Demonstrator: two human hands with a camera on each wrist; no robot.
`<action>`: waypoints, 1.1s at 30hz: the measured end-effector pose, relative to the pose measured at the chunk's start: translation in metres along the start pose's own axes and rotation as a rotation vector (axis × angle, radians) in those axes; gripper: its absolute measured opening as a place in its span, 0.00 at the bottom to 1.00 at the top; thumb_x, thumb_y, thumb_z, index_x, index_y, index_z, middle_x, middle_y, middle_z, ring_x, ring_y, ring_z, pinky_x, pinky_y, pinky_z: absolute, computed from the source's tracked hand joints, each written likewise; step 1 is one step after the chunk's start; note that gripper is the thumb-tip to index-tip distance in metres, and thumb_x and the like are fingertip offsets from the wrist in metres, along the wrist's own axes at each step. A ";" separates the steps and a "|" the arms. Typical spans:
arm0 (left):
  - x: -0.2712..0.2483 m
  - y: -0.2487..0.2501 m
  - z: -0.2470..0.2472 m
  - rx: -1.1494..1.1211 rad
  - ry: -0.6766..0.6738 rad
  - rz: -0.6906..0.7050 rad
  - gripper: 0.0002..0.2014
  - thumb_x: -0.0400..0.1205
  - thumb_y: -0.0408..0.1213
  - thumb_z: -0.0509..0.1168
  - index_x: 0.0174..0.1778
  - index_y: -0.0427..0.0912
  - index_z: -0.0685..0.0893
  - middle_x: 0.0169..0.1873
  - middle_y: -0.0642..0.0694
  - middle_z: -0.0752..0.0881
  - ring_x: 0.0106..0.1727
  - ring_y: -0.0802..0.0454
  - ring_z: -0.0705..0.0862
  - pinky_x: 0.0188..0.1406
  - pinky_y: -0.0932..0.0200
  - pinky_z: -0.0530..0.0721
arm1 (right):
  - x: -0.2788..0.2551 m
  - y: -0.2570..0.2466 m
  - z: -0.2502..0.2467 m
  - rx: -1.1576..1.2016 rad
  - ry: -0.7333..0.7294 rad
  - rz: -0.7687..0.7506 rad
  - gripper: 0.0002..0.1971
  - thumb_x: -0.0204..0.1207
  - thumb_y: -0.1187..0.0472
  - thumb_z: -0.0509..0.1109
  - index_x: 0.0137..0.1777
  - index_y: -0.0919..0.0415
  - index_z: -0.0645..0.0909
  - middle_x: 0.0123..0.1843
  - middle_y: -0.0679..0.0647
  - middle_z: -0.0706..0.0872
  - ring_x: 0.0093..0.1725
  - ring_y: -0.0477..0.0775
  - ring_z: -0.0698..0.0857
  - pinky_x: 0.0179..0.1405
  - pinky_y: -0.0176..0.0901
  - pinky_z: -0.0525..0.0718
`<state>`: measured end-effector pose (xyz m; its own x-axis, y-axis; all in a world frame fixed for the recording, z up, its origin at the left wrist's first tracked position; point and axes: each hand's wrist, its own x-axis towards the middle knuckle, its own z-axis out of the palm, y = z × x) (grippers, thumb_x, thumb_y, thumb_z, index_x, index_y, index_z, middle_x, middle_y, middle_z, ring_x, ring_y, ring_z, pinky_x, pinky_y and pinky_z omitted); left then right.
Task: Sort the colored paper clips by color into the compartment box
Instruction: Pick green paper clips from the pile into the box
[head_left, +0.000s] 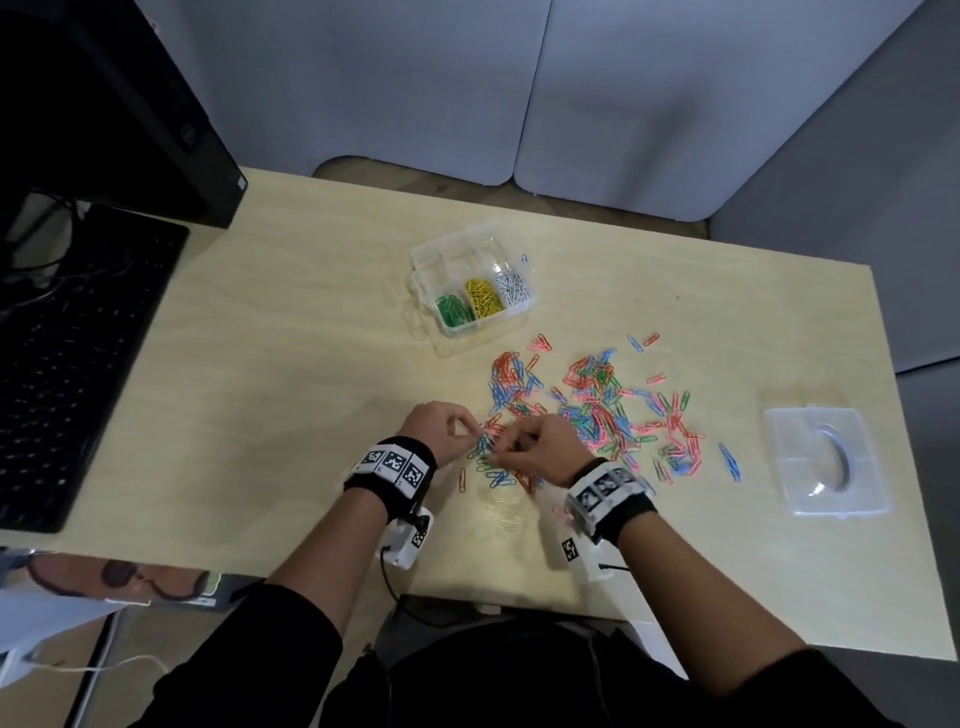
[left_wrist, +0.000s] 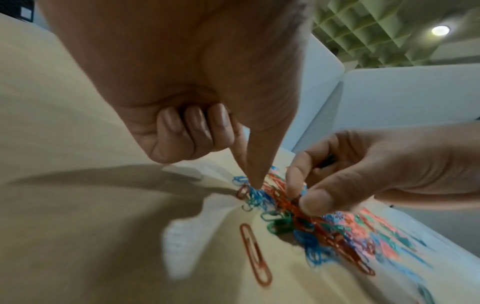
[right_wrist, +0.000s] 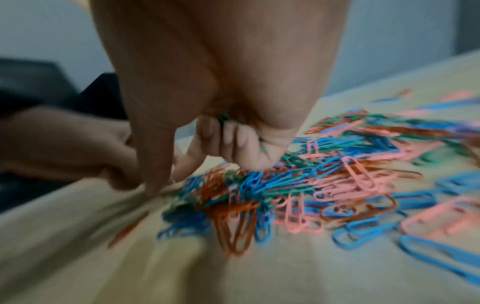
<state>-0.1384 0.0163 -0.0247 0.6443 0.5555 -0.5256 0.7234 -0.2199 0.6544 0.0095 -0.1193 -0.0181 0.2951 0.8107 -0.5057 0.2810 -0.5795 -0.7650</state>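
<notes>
A clear compartment box (head_left: 511, 312) at the table's middle holds green clips (head_left: 454, 310), yellow clips (head_left: 483, 297) and white clips (head_left: 511, 286) in its front row. A mixed pile of blue, pink, orange and green paper clips (head_left: 597, 410) lies in front of it. Both hands work at the pile's near-left edge. My left hand (head_left: 470, 434) has thumb and forefinger pinched on a blue clip (left_wrist: 255, 192), other fingers curled. My right hand (head_left: 506, 448) keeps green clips (right_wrist: 223, 119) in its curled fingers while thumb and forefinger reach into the pile (right_wrist: 259, 191).
The box's clear lid (head_left: 826, 462) lies at the table's right edge. A black keyboard (head_left: 78, 358) and a monitor base (head_left: 171, 130) stand to the left. One orange clip (head_left: 462, 479) lies apart near my left wrist. Grey partitions close off the back.
</notes>
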 end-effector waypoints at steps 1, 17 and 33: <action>-0.002 -0.002 0.001 0.029 -0.001 0.014 0.05 0.73 0.39 0.77 0.35 0.54 0.88 0.21 0.53 0.71 0.25 0.54 0.69 0.25 0.61 0.67 | 0.001 -0.001 0.008 -0.158 0.005 -0.037 0.08 0.67 0.55 0.84 0.42 0.57 0.91 0.25 0.42 0.82 0.25 0.43 0.78 0.30 0.37 0.79; -0.008 -0.010 0.000 0.174 0.104 -0.035 0.06 0.79 0.47 0.70 0.45 0.51 0.90 0.44 0.46 0.89 0.41 0.51 0.82 0.43 0.61 0.79 | 0.005 0.000 0.038 -0.560 0.086 -0.159 0.07 0.81 0.63 0.66 0.46 0.64 0.84 0.46 0.57 0.86 0.43 0.56 0.83 0.44 0.49 0.81; -0.013 -0.003 0.005 0.188 0.197 -0.186 0.09 0.74 0.49 0.77 0.39 0.47 0.93 0.38 0.49 0.91 0.38 0.48 0.87 0.38 0.62 0.80 | 0.007 -0.013 0.005 1.022 -0.076 0.278 0.17 0.88 0.58 0.58 0.61 0.73 0.80 0.41 0.60 0.83 0.35 0.53 0.82 0.40 0.42 0.81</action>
<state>-0.1477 0.0051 -0.0225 0.4495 0.7402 -0.5000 0.8694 -0.2339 0.4353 0.0033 -0.1060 -0.0135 0.1633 0.6837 -0.7112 -0.6989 -0.4286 -0.5725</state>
